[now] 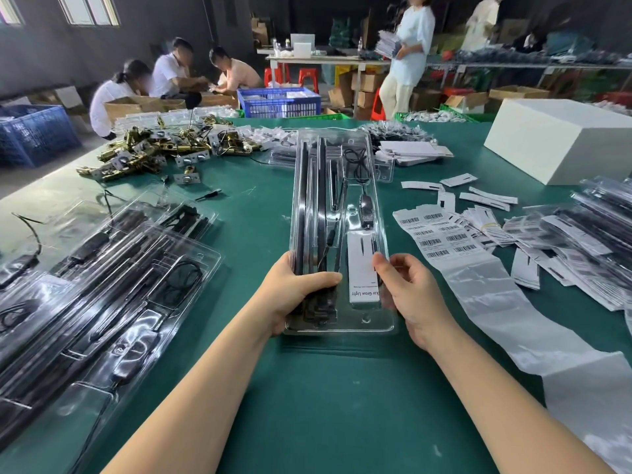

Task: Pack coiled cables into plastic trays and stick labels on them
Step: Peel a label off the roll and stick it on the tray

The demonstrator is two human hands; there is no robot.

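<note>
A long clear plastic tray (355, 220) lies lengthwise in front of me on the green table (307, 405). It holds black light bars, a coiled black cable (355, 162) at its far end and a white label card (363, 268) reading "Grow Light" near me. My left hand (297, 295) grips the tray's near left edge, thumb lying across the black bars. My right hand (410, 292) holds the near right edge, with its thumb pressing on the white card.
Packed trays (102, 285) are stacked at my left. A barcode sticker sheet (441, 234) with its glossy backing strip trails at my right, beside loose white cards and more trays (602, 227). Brass hardware (154, 152) and a white box (561, 138) sit farther back. People work beyond.
</note>
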